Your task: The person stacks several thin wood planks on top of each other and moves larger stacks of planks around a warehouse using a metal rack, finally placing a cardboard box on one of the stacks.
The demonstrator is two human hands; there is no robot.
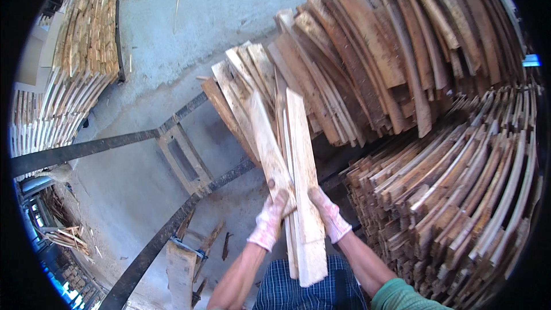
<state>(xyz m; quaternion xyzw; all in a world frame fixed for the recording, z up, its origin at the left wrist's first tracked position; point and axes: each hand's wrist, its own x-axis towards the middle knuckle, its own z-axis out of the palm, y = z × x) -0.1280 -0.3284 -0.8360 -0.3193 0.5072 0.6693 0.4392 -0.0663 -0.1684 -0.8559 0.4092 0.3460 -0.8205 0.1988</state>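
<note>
Bundle of pale rough-sawn planks (301,195) at centre frame, long, splintery, fanning toward 12 o'clock. Left hand (271,218), gloved, clamped around the bundle's left edge; right hand (328,213), gloved, closed on its right edge. Darker plank pile (390,40) at 1 o'clock, stacked slats (459,195) at 3 o'clock, pale slat stack (80,40) at 10 o'clock. Black metal frame (172,138) on concrete floor (229,11).

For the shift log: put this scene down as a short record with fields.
Setting: concrete floor crossed by dark metal rails
Left hand: gloved, gripping a bundle of pale wooden slats
Right hand: gloved, on the same bundle
Right of hands: tall stack of slats
Ahead: leaning brown planks
Far left: another slat stack
</note>
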